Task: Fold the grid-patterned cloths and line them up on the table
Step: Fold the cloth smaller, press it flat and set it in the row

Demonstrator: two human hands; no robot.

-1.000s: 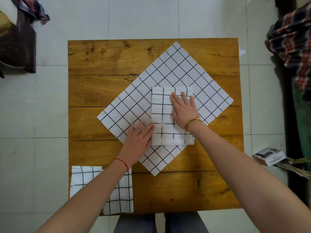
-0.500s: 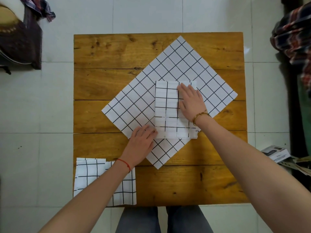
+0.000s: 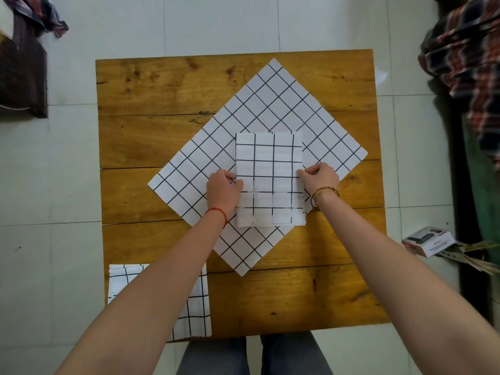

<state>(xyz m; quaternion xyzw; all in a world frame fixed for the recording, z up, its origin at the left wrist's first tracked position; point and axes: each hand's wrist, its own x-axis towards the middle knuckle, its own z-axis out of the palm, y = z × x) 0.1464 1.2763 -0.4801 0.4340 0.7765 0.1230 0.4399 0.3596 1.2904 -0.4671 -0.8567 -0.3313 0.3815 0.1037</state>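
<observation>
Since a second ago: both hands off the flat-palm press, now at the side edges of the folded cloth (image 3: 269,180), camera shifted slightly too.

Bottom of frame: dark trousers (image 3: 216,357) below the near desk edge. Lower left of desk (image 3: 297,299): an already folded grid cloth (image 3: 194,315), partly hidden under the left forearm, overhanging the near edge a little.

Mid frame: left hand (image 3: 223,192) with a red string on the wrist, grip pinched shut on the left edge of the folded cloth, about halfway up. Right hand (image 3: 319,177) with a gold bangle, grip pinched narrow on the right edge at the same height. Folded cloth a tall rectangle, edges square to the desk, lying flat.

Underneath: an unfolded grid cloth (image 3: 205,163) spread flat as a diamond, corners pointing to the frame's top, bottom, left and right, far corner near the desk's far edge. Folded cloth sitting on its centre.

Off desk: small box (image 3: 426,240) on the floor tiles at right, plaid fabric (image 3: 465,55) upper right, dark item with more plaid (image 3: 24,74) upper left.
</observation>
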